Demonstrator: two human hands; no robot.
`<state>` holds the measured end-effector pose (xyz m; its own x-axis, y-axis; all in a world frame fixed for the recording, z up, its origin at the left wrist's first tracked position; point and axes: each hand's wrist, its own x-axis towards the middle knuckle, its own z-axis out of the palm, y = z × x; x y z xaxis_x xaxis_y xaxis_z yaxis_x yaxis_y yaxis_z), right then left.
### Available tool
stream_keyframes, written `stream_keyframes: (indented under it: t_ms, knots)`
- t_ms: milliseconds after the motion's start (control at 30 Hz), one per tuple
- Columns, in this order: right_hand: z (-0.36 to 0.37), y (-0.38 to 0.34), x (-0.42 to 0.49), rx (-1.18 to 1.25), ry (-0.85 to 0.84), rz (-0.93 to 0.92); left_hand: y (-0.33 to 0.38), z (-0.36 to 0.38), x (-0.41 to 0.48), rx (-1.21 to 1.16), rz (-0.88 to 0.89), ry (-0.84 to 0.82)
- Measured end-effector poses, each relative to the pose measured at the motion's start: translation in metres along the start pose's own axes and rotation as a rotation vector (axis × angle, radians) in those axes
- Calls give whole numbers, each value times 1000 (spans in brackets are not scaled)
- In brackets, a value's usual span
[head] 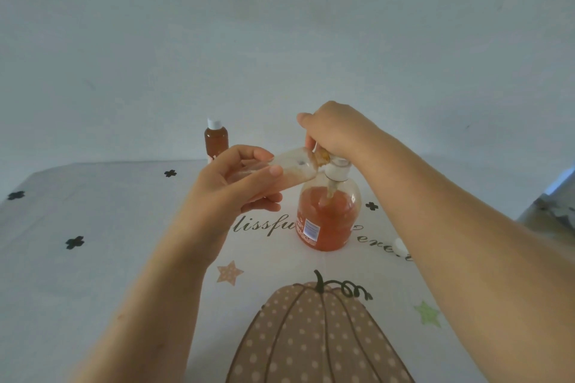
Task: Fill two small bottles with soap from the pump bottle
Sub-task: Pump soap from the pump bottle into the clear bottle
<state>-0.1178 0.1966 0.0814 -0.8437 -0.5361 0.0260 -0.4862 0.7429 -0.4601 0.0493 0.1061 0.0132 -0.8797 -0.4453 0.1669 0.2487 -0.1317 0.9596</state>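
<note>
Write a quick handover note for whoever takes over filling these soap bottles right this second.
The left hand holds the open small bottle tilted, mouth at the pump spout.
The right hand grips the pump head of the pump bottle, standing on the table.
Done: the capped small bottle at the back looks full.
Left: the held bottle looks nearly empty; fill it, then cap it. A white cap lies right of the pump bottle.

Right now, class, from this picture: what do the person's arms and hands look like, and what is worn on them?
The left forearm and right forearm are bare to the picture's edge; no sleeves show. The left hand and right hand wear no gloves, rings, watch or bracelet in view. The left thumbnail looks short and unpainted.
</note>
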Motion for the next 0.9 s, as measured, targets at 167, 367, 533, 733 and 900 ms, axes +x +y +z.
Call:
stream_keyframes:
  t_ms: [167,367,533,733,900]
  knots:
    - [-10,-5,-4,-23,85,-37,1,4,-2,-1,50,10]
    - [-11,-5,-3,-6,43,-37,0,5,-2,2,61,10]
    - [-5,-1,0,11,33,-19,-2,2,1,6,28,17]
    - [2,3,1,15,54,-3,-3,0,2,11,16,7]
    - [-2,1,-1,4,74,-2,-2,1,0,6,42,10]
